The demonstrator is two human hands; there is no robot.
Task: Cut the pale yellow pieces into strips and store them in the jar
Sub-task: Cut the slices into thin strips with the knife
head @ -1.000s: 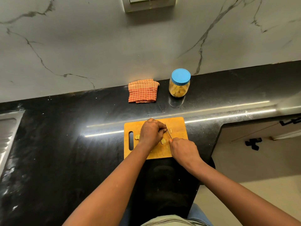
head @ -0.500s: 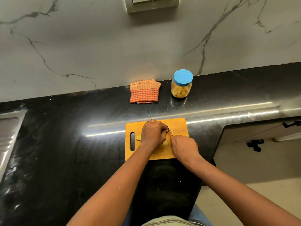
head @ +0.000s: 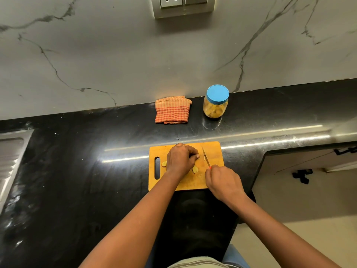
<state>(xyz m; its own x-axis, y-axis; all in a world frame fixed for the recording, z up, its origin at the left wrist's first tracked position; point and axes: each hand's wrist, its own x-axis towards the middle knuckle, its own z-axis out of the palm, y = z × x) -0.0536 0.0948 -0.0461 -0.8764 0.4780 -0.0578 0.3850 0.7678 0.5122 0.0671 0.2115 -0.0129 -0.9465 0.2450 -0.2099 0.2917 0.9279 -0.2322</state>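
Left hand [head: 181, 159] sits knuckles-up on the board, fingers curled and the tips pressed down. From my remote seat I cannot tell whether a piece is pinned underneath. Right hand [head: 224, 182] is wrapped round a small knife [head: 206, 157] with a thin steel blade; a spot of red handle shows at the fist. The blade lies slanted over the board's right half, its point away from me.

Lumpy pale yellow pieces [head: 195, 169] lie on the board, one at the heel of the left hand and another [head: 164, 163] just left of that hand. A thin strip [head: 204, 157] lies just beside the blade. The rectangular orange-brown wooden cutting board [head: 212, 149] has a slot handle [head: 157, 168] at its left end and lies near the counter's front edge.

Well behind the board, a round clear jar [head: 215, 110] stands upright against the wall with its flat blue lid [head: 217, 93] on. Through its side I see a heap of pale yellow pieces. Near its left lies a folded orange-and-cream checked cloth [head: 172, 110].

Half a second ago the blade was close against the left fingertips. Now a gap shows between them, and the right hand has shifted a little right and toward me. Jar, cloth and board lie as they did.

The counter [head: 77, 171] is polished black stone carrying a long streak of reflected light. The wall [head: 96, 55] is grey-white marble with dark veins, and a metal socket plate [head: 183, 4] is set into it at the top. A ribbed steel drainboard [head: 9, 161] shows at far left. A pale cabinet front with a black handle [head: 301, 176] is at right.
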